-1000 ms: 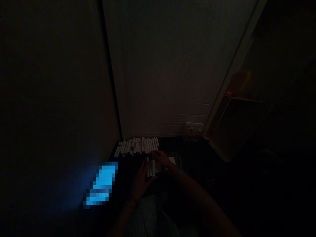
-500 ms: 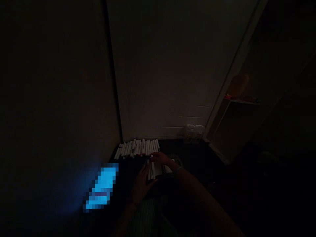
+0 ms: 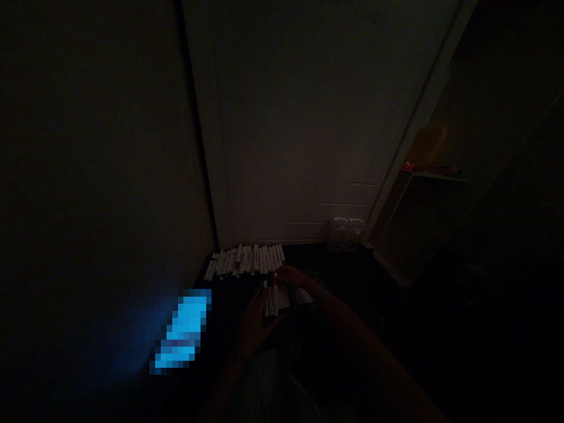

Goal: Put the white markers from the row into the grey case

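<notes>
The scene is very dark. A few white markers (image 3: 270,299) lie side by side, lengthwise, on the left part of a flat thing with pale surfaces (image 3: 284,297) that looks like an open case or book. Along their left side rests my left hand (image 3: 253,326), fingers stretched out and thumb spread below the lower ends. At the upper end of the rightmost marker (image 3: 276,296), near a red band, my right hand (image 3: 289,275) has its fingers pinched together. Beyond both hands is a long row of white markers (image 3: 247,261), some with coloured ends.
To the left glows a blurred-out blue screen (image 3: 183,332). Two clear plastic containers (image 3: 346,235) stand by the wall (image 3: 304,135) at the back right. An orange object (image 3: 429,145) sits on a shelf (image 3: 436,175) farther right.
My right hand has shifted slightly right along the upper ends of the markers, and the red band shows at the rightmost one. My left hand stays nearly in place.
</notes>
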`<act>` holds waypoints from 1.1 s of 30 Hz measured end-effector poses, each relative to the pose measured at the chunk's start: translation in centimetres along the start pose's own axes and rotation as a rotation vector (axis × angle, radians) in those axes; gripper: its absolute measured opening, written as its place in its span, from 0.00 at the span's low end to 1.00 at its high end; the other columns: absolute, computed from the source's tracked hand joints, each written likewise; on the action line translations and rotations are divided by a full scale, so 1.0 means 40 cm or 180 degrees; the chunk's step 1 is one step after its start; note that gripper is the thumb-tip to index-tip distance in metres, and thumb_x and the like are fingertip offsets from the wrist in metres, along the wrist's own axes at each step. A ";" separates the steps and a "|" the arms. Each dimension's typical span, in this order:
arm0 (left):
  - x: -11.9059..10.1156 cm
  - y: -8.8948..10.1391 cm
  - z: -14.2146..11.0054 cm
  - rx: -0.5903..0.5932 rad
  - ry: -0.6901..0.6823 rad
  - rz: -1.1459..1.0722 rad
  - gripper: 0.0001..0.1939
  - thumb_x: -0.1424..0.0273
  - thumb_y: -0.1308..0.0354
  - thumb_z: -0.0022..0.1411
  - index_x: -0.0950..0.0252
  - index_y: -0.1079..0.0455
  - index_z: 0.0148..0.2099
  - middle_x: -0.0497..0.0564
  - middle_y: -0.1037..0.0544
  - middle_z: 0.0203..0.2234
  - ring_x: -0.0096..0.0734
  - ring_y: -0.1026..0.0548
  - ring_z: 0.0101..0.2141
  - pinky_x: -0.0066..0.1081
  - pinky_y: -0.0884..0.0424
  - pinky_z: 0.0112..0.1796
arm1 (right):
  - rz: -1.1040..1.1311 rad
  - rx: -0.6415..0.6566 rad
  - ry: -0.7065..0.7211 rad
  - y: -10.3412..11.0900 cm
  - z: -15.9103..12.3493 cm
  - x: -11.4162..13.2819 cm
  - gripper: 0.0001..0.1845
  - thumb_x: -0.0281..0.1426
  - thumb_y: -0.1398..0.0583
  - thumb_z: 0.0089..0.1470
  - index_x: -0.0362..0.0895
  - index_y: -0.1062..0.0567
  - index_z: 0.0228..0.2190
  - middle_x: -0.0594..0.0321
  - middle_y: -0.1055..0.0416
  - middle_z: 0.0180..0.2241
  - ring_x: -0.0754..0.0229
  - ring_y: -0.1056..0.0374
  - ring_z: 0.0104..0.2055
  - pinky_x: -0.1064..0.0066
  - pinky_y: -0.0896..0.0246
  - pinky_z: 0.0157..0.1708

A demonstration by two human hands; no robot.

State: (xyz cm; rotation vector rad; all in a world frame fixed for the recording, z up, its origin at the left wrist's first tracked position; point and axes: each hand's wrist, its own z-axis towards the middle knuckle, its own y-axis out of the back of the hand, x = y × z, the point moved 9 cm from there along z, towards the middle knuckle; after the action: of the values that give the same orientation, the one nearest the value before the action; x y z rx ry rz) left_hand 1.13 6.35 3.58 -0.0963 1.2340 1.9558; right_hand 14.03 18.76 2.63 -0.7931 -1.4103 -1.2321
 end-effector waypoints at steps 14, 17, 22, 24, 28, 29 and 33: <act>-0.037 -0.001 0.005 0.0175 -0.0434 0.0167 0.26 0.64 0.47 0.57 0.51 0.45 0.58 0.46 0.46 0.59 0.40 0.51 0.59 0.45 0.45 0.55 | -0.1841 -0.0301 0.0786 0.035 -0.027 0.067 0.18 0.45 0.47 0.52 0.50 0.22 0.27 0.69 0.26 0.27 0.62 0.33 0.33 0.67 0.52 0.44; -0.051 -0.006 0.003 0.0267 -0.0548 0.0128 0.23 0.67 0.48 0.58 0.49 0.42 0.56 0.44 0.46 0.59 0.37 0.51 0.59 0.44 0.45 0.55 | -0.2042 -0.0294 0.0932 0.023 -0.035 0.070 0.16 0.44 0.47 0.53 0.51 0.22 0.28 0.69 0.25 0.30 0.62 0.34 0.36 0.68 0.54 0.43; -0.044 -0.027 -0.001 0.0436 -0.0558 0.0149 0.18 0.67 0.50 0.59 0.50 0.37 0.53 0.44 0.45 0.59 0.37 0.50 0.59 0.47 0.46 0.54 | -0.1997 -0.0263 0.0961 0.014 -0.039 0.063 0.13 0.43 0.44 0.51 0.52 0.22 0.29 0.68 0.25 0.33 0.62 0.35 0.39 0.70 0.55 0.43; -0.038 -0.036 -0.002 0.0489 -0.0574 0.0199 0.19 0.66 0.50 0.59 0.50 0.38 0.53 0.45 0.45 0.59 0.38 0.50 0.59 0.49 0.47 0.54 | -0.1981 -0.0249 0.0948 0.010 -0.037 0.058 0.12 0.42 0.43 0.51 0.51 0.22 0.30 0.66 0.25 0.34 0.62 0.35 0.39 0.70 0.55 0.44; -0.029 -0.047 -0.005 0.0553 -0.0579 0.0243 0.20 0.64 0.50 0.59 0.47 0.40 0.54 0.43 0.40 0.56 0.37 0.45 0.57 0.50 0.50 0.55 | -0.1957 -0.0376 0.0935 0.010 -0.040 0.055 0.11 0.42 0.42 0.50 0.52 0.23 0.33 0.65 0.26 0.35 0.60 0.34 0.40 0.70 0.55 0.43; -0.027 -0.048 -0.005 0.0568 -0.0569 0.0236 0.20 0.64 0.50 0.59 0.46 0.41 0.54 0.43 0.39 0.56 0.37 0.44 0.56 0.50 0.50 0.55 | -0.1976 -0.0386 0.0920 0.009 -0.042 0.053 0.11 0.41 0.42 0.50 0.52 0.23 0.34 0.65 0.26 0.36 0.60 0.34 0.40 0.70 0.55 0.44; -0.020 -0.060 -0.006 0.0675 -0.0546 0.0221 0.20 0.63 0.51 0.59 0.47 0.41 0.54 0.43 0.38 0.55 0.37 0.44 0.56 0.51 0.51 0.55 | -0.2056 -0.0417 0.0798 0.008 -0.056 0.046 0.13 0.41 0.42 0.51 0.53 0.25 0.37 0.64 0.28 0.40 0.60 0.36 0.42 0.68 0.55 0.45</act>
State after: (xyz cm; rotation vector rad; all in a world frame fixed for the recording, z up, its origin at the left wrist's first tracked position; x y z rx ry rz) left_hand 3.17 6.18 2.07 0.2203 1.3358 1.8368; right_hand 14.55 16.42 4.31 -0.2429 -1.4308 -1.8587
